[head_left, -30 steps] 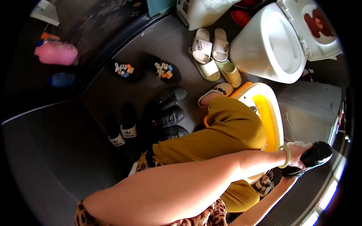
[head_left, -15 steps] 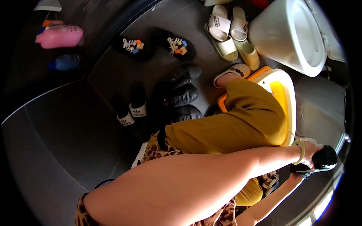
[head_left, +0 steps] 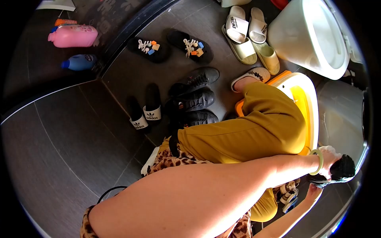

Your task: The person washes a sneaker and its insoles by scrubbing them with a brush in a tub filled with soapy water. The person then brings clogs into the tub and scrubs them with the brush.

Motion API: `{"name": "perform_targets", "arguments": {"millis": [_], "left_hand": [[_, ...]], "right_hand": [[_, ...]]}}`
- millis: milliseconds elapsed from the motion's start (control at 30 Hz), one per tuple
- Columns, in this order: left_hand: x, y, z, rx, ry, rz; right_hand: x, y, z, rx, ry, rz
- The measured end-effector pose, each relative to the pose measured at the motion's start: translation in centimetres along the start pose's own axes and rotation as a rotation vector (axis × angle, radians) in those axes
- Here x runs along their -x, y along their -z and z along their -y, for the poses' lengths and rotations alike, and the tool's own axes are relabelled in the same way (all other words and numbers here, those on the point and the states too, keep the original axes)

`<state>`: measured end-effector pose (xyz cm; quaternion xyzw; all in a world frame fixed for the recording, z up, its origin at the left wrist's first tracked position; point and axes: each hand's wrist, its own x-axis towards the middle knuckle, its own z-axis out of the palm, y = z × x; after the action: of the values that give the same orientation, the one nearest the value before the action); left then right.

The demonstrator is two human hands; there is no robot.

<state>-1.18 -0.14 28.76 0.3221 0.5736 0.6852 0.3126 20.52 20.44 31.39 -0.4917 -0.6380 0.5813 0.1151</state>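
My left hand (head_left: pixel 328 159), with a pale green bangle at its wrist and white suds on its back, is closed against a wet black shoe (head_left: pixel 343 168). From the other side my right hand (head_left: pixel 314 192) grips the same shoe's pale, bluish edge. Both hands are at the far right, past my knees. The left hand partly covers the shoe, and its fingertips are hidden, so a small tool under them cannot be ruled out. Just beside the left forearm stands a white and orange basin (head_left: pixel 313 107) with a yellow inside.
Several black shoes (head_left: pixel 194 99), black slides (head_left: pixel 152 113), decorated black slippers (head_left: pixel 194 49) and white slippers (head_left: pixel 238 29) lie on the dark tiles. A white toilet (head_left: pixel 313 35) stands at upper right. Pink (head_left: pixel 75 36) and blue bottles (head_left: pixel 81 62) lie upper left. Sandals (head_left: pixel 289 196) sit below my forearm.
The view has shifted slightly, so floor items appear a little further right. Both hands stay on the shoe, which has tilted slightly; the right hand has moved a little.
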Motion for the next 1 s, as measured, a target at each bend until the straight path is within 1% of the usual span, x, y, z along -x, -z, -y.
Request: {"name": "perform_targets", "arguments": {"millis": [67, 100, 133, 167, 233, 267, 300, 333, 367, 400, 433, 467, 500, 533, 567, 600, 633, 700, 733, 767, 800, 833, 867, 900, 967, 1000], "left_hand": [[-0.2, -0.1, 0.1, -0.041, -0.013, -0.015], [-0.3, -0.2, 0.1, -0.062, -0.019, -0.023], [-0.5, -0.3, 0.2, -0.154, -0.053, -0.05], [-0.7, -0.3, 0.3, -0.208, -0.081, -0.097], [-1.0, -0.4, 0.5, -0.32, -0.13, -0.196], [-1.5, 0.4, 0.3, -0.335, -0.035, -0.178], [-1.9, 0.3, 0.4, -0.311, -0.007, -0.187], [-2.5, 0.4, 0.6, -0.287, 0.021, -0.197], [-2.5, 0.7, 1.2, -0.227, -0.004, -0.22], [-2.6, 1.1, 1.8, -0.168, -0.03, -0.241], [-2.2, 0.9, 2.0, -0.231, -0.099, -0.34], [-2.4, 1.4, 2.1, -0.185, -0.115, -0.324], [-2.5, 2.1, 2.7, -0.176, -0.253, -0.401], [-3.1, 2.1, 3.2, -0.079, -0.288, -0.43], [-3.7, 2.5, 3.7, -0.015, -0.265, -0.39], [-4.4, 2.6, 4.5, 0.028, -0.32, -0.426], [-4.7, 3.6, 4.5, 0.093, -0.368, -0.338], [-5.5, 5.2, 4.7, 0.285, -0.364, -0.212], [-4.9, 5.7, 4.2, 0.431, -0.229, -0.138], [-4.9, 6.2, 4.1, 0.502, -0.201, -0.09], [-5.1, 8.2, 6.4, 0.62, -0.133, -0.03], [-4.6, 7.9, 5.9, 0.717, -0.09, 0.039], [-4.3, 7.2, 5.8, 0.742, -0.077, 0.056], [-4.0, 5.9, 5.3, 0.717, -0.071, 0.057], [-3.0, 4.4, 4.7, 0.671, 0.022, 0.084], [-2.1, 3.5, 4.2, 0.718, 0.114, 0.083]], "right_hand": [[-0.6, 1.3, -0.5, -0.005, -0.019, 0.053], [-1.0, 1.8, -0.6, 0.039, -0.014, 0.106], [-1.4, 2.2, -0.7, 0.084, -0.007, 0.159], [-1.7, 2.5, -1.0, 0.18, 0.009, 0.271], [1.7, -4.4, -0.6, 0.395, -0.09, -0.009], [0.9, -4.1, -1.8, 0.391, -0.105, 0.031], [0.5, -3.2, -3.3, 0.387, -0.117, 0.053], [0.7, -4.8, -3.8, 0.372, -0.124, 0.093], [0.7, -6.9, -3.9, 0.376, -0.127, 0.061], [-0.6, -6.2, -5.5, 0.342, -0.118, 0.077], [-1.8, -5.6, -7.1, 0.308, -0.11, 0.094], [-3.0, -5.2, -8.3, 0.481, -0.132, -0.048], [-5.2, -3.0, -10.5, 0.691, -0.152, -0.04], [-5.3, -2.5, -11.5, 0.592, -0.206, -0.046], [-1.8, -5.3, -9.3, 0.541, -0.175, -0.057], [-0.9, -5.1, -8.9, 0.509, -0.155, -0.11], [-0.6, -5.1, -8.8, 0.475, -0.136, -0.146], [0.8, -6.9, -6.4, 0.454, -0.078, -0.27], [1.7, -7.6, -5.0, 0.436, -0.079, -0.292], [2.5, -8.3, -3.5, 0.394, 0.003, -0.212], [1.8, -10.9, -3.3, 0.374, 0.062, -0.127], [2.6, -11.3, -2.2, 0.321, 0.155, -0.058], [3.4, -11.5, -1.3, 0.264, 0.256, 0.014], [4.3, -11.3, -0.4, 0.244, 0.273, 0.008], [6.1, -11.9, 0.9, 0.193, 0.594, 0.222], [7.0, -12.5, 1.0, 0.378, 0.667, 0.197]]}}
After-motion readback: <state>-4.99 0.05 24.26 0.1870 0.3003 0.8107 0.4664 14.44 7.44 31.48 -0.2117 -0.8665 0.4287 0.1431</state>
